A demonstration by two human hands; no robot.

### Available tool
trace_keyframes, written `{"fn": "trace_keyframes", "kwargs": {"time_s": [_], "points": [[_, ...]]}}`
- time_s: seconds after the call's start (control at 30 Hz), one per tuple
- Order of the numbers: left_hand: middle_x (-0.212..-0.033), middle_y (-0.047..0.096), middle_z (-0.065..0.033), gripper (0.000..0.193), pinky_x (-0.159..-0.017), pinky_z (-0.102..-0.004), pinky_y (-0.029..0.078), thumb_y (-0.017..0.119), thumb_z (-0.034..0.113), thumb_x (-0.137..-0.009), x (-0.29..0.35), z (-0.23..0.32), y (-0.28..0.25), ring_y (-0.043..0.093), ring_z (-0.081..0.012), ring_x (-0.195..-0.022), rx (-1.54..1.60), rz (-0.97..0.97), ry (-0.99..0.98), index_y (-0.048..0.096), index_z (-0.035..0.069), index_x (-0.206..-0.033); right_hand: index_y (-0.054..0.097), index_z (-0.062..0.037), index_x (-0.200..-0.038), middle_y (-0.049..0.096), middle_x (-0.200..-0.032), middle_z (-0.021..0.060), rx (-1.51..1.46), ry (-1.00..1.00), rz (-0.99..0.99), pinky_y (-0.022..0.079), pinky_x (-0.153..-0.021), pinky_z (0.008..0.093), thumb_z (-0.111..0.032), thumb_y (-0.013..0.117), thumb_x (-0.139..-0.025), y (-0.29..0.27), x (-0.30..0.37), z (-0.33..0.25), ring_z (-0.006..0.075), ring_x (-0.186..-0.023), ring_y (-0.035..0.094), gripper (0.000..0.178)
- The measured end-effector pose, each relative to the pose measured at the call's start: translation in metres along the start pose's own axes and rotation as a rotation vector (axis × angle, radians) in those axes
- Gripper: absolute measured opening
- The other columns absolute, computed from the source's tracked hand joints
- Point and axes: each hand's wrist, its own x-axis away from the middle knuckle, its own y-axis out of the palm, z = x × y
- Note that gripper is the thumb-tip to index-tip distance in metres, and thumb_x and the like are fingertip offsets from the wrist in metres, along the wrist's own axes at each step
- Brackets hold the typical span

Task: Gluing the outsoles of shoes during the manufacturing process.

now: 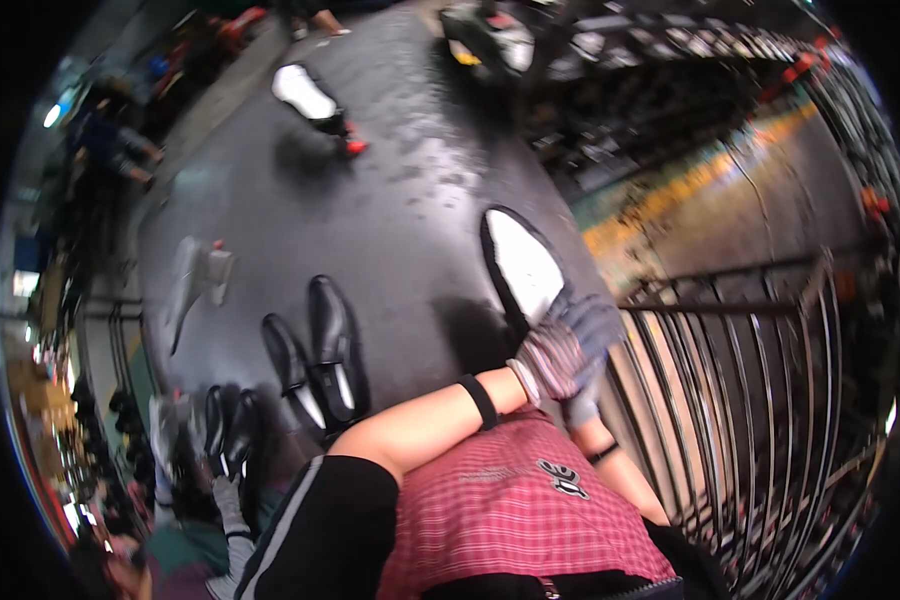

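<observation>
A black shoe (523, 268) with a broad white underside facing up is at the right edge of the dark work surface, in front of me. My left hand (550, 362), in a striped knit glove, reaches across my body and closes at the shoe's near end. My right hand (592, 325), in a grey glove, is closed at the same end and overlaps the left. Blur and overlap hide most of the fingers. A pair of black slip-on shoes (330, 335) stands upright on the surface to the left of my hands.
Farther off lies a white-bottomed shoe (305, 92) with a red part at its end. Pale grey shoe-shaped pieces (200, 270) and more black shoes (232, 425) are at left. A co-worker's gloved hand (228, 500) touches those. A metal-barred rack (720, 400) stands close on my right.
</observation>
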Motion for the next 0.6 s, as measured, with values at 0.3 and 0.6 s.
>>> {"fn": "trace_keyframes", "kwargs": {"time_s": [0.3, 0.6], "points": [[-0.137, 0.048, -0.017, 0.06, -0.107, -0.0403, 0.038, 0.064, 0.021, -0.092, 0.169, -0.231, -0.111, 0.047, -0.0277, -0.126, 0.503, 1.01, -1.105, 0.037, 0.003, -0.142, 0.034, -0.0121, -0.149, 0.022, -0.151, 0.0329, 1.839, -1.127, -0.252, 0.033, -0.109, 0.0554, -0.027, 0.084, -0.069, 0.033, 0.042, -0.048, 0.0528, -0.135, 0.031, 0.095], [-0.145, 0.045, -0.0099, 0.059, -0.112, -0.0493, 0.03, 0.057, 0.038, -0.089, 0.399, -0.439, -0.321, 0.038, -0.0306, -0.135, 1.084, 2.029, -0.831, 0.045, 0.01, -0.139, 0.038, -0.0079, -0.147, 0.025, -0.149, 0.0321, 1.844, -1.176, -0.285, 0.036, -0.11, 0.0476, -0.025, 0.084, -0.07, 0.213, -0.095, -0.039, 0.0492, -0.135, 0.034, 0.091]]}}
